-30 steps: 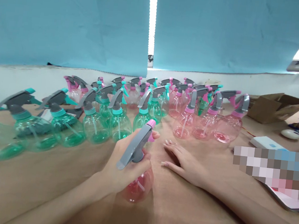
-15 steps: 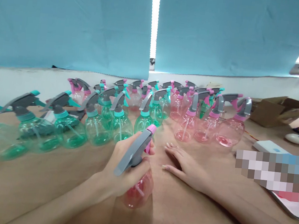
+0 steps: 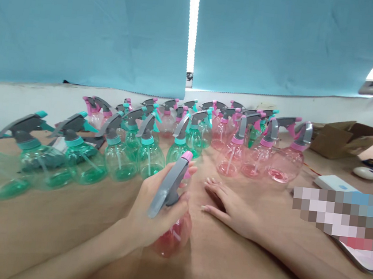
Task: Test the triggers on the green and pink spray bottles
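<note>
A pink-tinted spray bottle [image 3: 171, 238] with a grey-and-pink trigger head stands on the table in front of me. My left hand [image 3: 153, 198] is wrapped around its neck, fingers by the trigger; palm and hand hide part of the bottle. To its right, my right hand [image 3: 229, 204] rests on the tabletop with fingers stretched out, holding nothing. Just beyond my left hand is a green spray bottle [image 3: 151, 158] in a row of similar green ones. Past my right hand stand several pink spray bottles, the nearest pink bottle [image 3: 229, 159] among them.
More green and pink spray bottles crowd the back of the table [image 3: 226, 268]. At the right are an open cardboard box [image 3: 336, 139], a white mouse-shaped object [image 3: 365, 173], a white box [image 3: 337, 184] and a blurred-out flat item. Blue curtains [image 3: 85, 26] hang behind.
The trigger head in my left hand has shifted slightly up and turned a little more upright, and the fingers by the trigger have moved up. My right hand stays in place.
</note>
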`<control>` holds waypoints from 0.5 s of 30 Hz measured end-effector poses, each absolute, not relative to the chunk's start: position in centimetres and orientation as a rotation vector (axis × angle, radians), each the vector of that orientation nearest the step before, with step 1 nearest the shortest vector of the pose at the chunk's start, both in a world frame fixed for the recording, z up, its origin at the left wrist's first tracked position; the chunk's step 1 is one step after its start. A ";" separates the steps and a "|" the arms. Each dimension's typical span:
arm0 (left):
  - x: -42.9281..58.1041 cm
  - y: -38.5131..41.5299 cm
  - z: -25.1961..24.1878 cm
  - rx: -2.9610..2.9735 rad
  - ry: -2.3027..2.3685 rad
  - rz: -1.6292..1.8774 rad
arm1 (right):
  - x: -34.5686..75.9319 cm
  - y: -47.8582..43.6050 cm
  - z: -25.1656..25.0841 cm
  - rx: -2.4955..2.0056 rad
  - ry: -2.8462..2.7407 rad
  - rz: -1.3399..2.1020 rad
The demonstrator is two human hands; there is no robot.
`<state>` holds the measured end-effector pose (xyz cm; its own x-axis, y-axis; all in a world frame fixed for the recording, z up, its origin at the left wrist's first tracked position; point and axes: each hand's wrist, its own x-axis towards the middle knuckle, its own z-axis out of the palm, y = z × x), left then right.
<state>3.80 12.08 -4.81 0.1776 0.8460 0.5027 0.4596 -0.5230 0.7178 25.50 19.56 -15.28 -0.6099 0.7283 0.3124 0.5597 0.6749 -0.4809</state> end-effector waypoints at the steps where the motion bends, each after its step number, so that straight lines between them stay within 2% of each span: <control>1: 3.8 12.0 -4.9 2.051 1.229 1.306 | 25.5 19.6 -15.2 -0.992 -2.406 0.460; 15: 4.6 11.9 -5.1 1.989 1.264 1.405 | 23.9 16.3 -12.8 -0.759 -2.424 0.575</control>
<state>4.61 11.90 -5.11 0.0883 0.8405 0.5345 0.4432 -0.5137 0.7346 23.86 16.28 -12.77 -0.7012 0.6171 0.3571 0.3912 0.7517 -0.5309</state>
